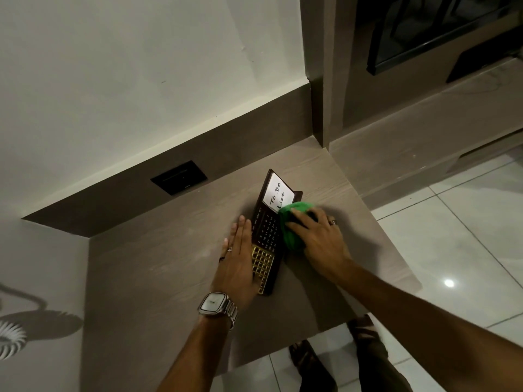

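A dark brown desk calendar board lies on the wooden desk. It carries a white "To Do List" card, printed dates and a gold grid at its near end. My left hand rests flat with straight fingers against the board's left edge. My right hand presses a bunched green cloth onto the board's right side, fingers curled over the cloth.
A black socket plate sits in the brown back panel behind the desk. A wall column stands at the desk's far right corner. Tiled floor lies to the right, and my feet show below the desk's front edge.
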Tool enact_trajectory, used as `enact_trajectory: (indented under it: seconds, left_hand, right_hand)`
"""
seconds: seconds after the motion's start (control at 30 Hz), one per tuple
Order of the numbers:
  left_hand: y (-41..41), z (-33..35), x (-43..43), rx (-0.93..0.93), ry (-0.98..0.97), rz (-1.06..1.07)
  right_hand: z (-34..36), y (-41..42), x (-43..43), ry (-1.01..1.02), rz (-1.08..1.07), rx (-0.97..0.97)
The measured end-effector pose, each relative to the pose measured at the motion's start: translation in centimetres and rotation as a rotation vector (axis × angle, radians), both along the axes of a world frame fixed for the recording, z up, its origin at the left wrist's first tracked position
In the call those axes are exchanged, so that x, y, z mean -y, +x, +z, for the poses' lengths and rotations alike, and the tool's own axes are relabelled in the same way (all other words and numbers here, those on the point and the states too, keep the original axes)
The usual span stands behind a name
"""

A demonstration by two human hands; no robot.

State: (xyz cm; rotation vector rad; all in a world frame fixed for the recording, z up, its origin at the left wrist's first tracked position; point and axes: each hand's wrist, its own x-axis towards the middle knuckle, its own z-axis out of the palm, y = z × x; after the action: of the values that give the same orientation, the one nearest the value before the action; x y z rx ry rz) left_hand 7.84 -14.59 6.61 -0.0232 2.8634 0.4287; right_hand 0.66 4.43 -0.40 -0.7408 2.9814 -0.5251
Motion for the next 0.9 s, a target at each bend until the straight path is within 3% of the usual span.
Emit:
enact_trajectory:
  seconds: [0.2, 0.33, 0.43, 0.7, 0.9]
  left_hand:
    - [0.0, -0.3, 0.1, 0.01, 0.004, -0.006]
    - [-0.1, -0.4, 0.2, 0.009, -0.019, -0.004]
    - [-0.1, -0.4, 0.2, 0.016, -0.025, -0.001]
    - [-0.5, -0.7, 0.3, 0.054, -0.004, -0.001]
    - [-0.3, -0.7, 0.3, 0.048, -0.026, 0.005]
  right_hand:
    - [-1.6, 5.6, 0.9, -0.019, 0.154, -0.01]
    - [0.2, -0.8, 0.5, 0.046, -0.123, -0.031]
    - [0.8, -3.1, 1.2, 0.077, -0.184, -0.028]
    - [-1.6, 7.6, 3.5, -0.11, 0.099, 0.056]
    - [0.8, -3.4, 1.0, -0.138, -0.253, 0.02]
